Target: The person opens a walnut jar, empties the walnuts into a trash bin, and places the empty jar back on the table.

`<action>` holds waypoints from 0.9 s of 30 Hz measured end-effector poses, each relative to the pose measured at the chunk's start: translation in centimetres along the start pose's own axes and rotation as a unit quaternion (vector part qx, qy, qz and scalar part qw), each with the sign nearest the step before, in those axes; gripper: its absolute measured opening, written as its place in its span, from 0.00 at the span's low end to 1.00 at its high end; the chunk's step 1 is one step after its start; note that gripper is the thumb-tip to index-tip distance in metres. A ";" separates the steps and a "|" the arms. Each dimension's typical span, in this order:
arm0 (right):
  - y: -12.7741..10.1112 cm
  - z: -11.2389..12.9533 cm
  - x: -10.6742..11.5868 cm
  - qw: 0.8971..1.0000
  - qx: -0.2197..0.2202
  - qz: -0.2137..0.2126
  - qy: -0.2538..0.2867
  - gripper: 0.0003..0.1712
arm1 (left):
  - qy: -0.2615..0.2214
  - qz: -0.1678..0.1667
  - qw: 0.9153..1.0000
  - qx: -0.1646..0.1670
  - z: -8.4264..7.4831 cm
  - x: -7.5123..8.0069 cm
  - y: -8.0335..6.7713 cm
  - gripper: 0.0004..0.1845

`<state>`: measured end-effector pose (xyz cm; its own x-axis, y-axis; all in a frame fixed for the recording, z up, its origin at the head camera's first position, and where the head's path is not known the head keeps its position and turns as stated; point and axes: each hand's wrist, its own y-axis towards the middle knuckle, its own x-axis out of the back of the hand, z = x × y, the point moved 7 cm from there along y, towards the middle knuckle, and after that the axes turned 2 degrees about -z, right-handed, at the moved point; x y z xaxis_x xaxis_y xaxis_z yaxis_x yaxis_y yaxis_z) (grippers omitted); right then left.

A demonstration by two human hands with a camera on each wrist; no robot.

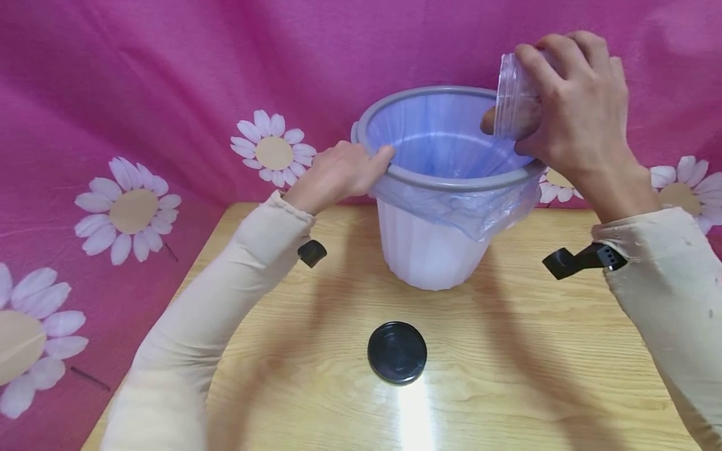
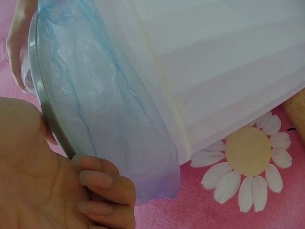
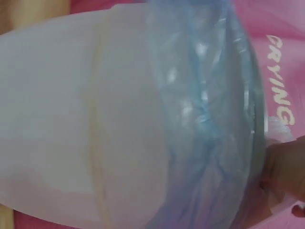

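A white ribbed trash bin (image 1: 431, 250) with a grey rim stands on the table, lined with a thin bluish plastic bag (image 1: 474, 210) folded over the rim. My left hand (image 1: 344, 169) grips the rim at its left side; in the left wrist view its fingers (image 2: 102, 183) curl against the bag-covered edge. Above the bin's right side, my right hand (image 1: 581, 106) holds a clear plastic jar (image 1: 510, 94) tipped sideways, its mouth facing left over the opening. A brown rounded thing (image 1: 487, 121) shows at the jar's mouth; its kind I cannot tell.
A round black lid (image 1: 397, 352) lies on the wooden table (image 1: 316, 388) in front of the bin. Behind and to the left hangs a pink cloth (image 1: 186, 75) with white daisies. Black wrist straps (image 1: 586, 260) stick out below the sleeves.
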<state>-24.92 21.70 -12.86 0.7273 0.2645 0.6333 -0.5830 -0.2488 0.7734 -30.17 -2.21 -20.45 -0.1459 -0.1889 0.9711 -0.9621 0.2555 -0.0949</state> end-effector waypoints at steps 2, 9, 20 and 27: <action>-0.1 0.1 0.1 1.000 0.014 -0.007 -0.011 0.53 | -0.003 0.000 1.000 -0.003 -0.1 -0.1 0.0 0.39; -0.4 -1.4 -0.2 0.997 -0.066 0.035 0.017 0.61 | -0.003 0.001 1.000 -0.001 -0.4 -0.3 0.3 0.39; -0.4 -1.8 -0.3 0.996 -0.073 0.035 0.026 0.61 | 0.003 0.007 1.000 0.002 -0.2 -0.4 0.4 0.39; -0.1 -1.6 -0.2 0.999 -0.047 0.009 0.018 0.59 | -0.008 0.006 1.000 0.003 0.1 -0.4 0.3 0.39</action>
<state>-25.54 23.14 -12.99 0.7034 0.2953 0.6466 -0.6284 -0.1666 0.7598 -30.47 -2.13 -20.84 -0.1613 -0.2001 0.9664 -0.9614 0.2531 -0.1080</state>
